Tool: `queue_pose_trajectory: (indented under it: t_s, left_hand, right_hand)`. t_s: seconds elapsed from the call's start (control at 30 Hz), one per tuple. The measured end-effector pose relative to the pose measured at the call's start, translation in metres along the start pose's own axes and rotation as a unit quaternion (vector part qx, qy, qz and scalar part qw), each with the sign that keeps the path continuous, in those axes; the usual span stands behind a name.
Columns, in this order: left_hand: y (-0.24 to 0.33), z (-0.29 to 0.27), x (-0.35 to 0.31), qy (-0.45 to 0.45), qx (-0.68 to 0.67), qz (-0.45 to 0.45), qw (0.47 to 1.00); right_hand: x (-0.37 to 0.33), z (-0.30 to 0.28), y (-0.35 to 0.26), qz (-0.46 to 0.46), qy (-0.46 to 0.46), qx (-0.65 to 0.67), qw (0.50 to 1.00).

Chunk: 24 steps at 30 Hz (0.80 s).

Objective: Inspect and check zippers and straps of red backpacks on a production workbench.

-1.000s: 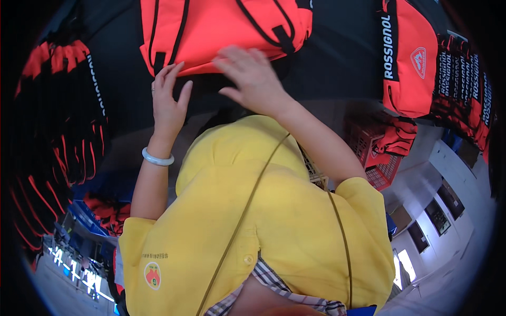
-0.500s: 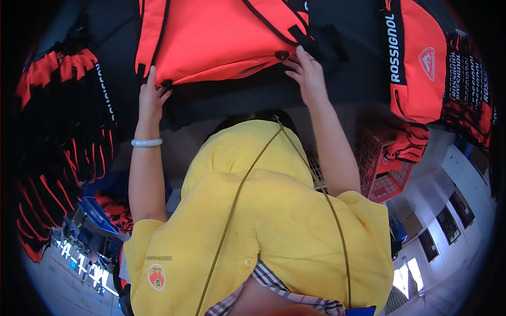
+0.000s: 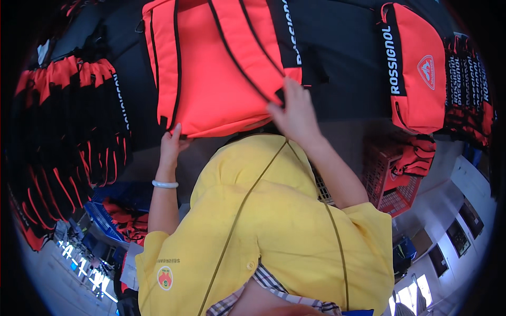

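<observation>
A bright red-orange backpack (image 3: 211,79) with black-edged shoulder straps lies strap side up on the dark work surface, its bottom edge toward me. My left hand (image 3: 171,148) grips the lower left corner, its thumb up beside the strap end. Over the lower right corner bends my right hand (image 3: 296,113), thumb and fingers closed about the edge by the black strap tab; its fingertips are slightly blurred. Part of the bottom edge is hidden by this hand.
Stacked black-and-red bags (image 3: 68,126) stand at the left. Another red-and-black bag (image 3: 419,68) heads a row at the right. Below it is a red plastic crate (image 3: 387,181) with red pieces; a blue crate (image 3: 103,218) sits low at the left.
The backpack has come down toward me, showing more of its straps. Both hands have moved nearer, and the right has shifted left and turned inward over the corner.
</observation>
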<state>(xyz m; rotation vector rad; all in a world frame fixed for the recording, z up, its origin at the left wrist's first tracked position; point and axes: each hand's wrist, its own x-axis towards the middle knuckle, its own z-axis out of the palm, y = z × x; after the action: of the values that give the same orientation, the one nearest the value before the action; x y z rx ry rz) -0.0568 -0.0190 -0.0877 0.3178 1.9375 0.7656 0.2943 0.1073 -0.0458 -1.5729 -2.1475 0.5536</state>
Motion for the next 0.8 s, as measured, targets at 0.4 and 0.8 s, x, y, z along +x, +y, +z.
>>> queue_pose_trajectory:
  t_s: [0.4,0.8]
  left_hand:
    - [0.017,-0.035,-0.025,0.250,0.328,0.291,0.863]
    - [0.095,0.044,-0.071,-0.048,-0.132,0.244,0.960]
  right_hand:
    - [0.035,0.048,0.069,0.333,-0.207,0.490,0.778]
    - [0.105,-0.191,-0.164,-0.191,0.050,-0.004,0.980]
